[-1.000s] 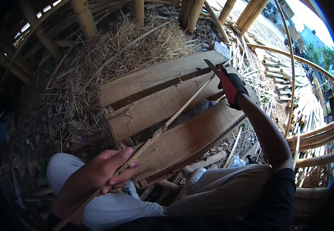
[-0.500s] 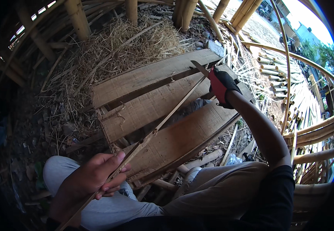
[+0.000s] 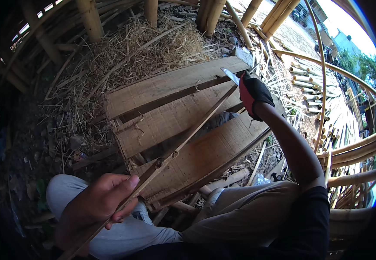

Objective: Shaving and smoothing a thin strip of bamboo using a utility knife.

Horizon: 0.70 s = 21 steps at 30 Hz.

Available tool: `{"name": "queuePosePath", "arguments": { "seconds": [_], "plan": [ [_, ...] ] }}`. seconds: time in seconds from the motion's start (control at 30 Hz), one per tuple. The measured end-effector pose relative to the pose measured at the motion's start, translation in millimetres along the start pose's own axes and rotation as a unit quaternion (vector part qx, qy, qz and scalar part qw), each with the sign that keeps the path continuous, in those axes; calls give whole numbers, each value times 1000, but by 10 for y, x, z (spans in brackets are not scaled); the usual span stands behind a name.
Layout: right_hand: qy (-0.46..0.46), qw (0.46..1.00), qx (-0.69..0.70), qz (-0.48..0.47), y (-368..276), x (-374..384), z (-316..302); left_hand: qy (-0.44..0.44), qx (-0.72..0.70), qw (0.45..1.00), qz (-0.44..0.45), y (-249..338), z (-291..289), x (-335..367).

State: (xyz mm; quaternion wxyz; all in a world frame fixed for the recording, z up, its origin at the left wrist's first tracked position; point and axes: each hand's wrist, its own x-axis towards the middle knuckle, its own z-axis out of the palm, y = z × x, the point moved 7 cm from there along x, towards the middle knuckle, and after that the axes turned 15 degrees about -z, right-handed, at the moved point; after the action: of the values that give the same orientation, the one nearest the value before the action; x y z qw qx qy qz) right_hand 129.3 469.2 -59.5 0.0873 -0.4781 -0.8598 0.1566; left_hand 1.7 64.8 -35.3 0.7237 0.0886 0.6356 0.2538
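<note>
My bare left hand (image 3: 105, 196) is closed round the near part of a long, thin bamboo strip (image 3: 169, 160), its thumb lying along the top. The strip slants up and away to the right over a low wooden bench of planks (image 3: 181, 175), with a knotty node partway along. At its far end my right hand (image 3: 257, 96), in a red and black glove, grips a knife (image 3: 230, 75). Its bright blade points up and left past the strip's tip; the handle is hidden in the glove. Whether blade and strip touch, I cannot tell.
Dry shavings (image 3: 153, 47) are heaped beyond the bench, below upright bamboo posts (image 3: 89, 19). Cut bamboo poles (image 3: 307, 82) lie stacked at the right, near curved bamboo rails (image 3: 352, 149). My bent legs (image 3: 244, 208) are close to the bench's near side.
The knife has shifted slightly right, and its blade has turned to catch the light. The strip has rolled in my left hand, showing a broader face.
</note>
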Motion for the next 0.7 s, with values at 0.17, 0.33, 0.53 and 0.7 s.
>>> {"name": "queuePosePath", "arguments": {
  "seconds": [0.17, 0.33, 0.53, 0.7],
  "plan": [
    [-44, 988, 151, 4, 54, 23, 140, -3, -8, 1000, -2, -73, -62, -10],
    [-98, 980, 175, -7, 29, 15, 67, -32, -49, 998, -11, -86, -184, -8],
    [-167, 927, 328, -75, 137, 49, 200, -77, -84, 993, -42, -75, -255, 84],
    [-147, 957, 247, 40, 459, 153, 155, -73, -73, 994, -48, -25, -273, 97]
  ]
}}
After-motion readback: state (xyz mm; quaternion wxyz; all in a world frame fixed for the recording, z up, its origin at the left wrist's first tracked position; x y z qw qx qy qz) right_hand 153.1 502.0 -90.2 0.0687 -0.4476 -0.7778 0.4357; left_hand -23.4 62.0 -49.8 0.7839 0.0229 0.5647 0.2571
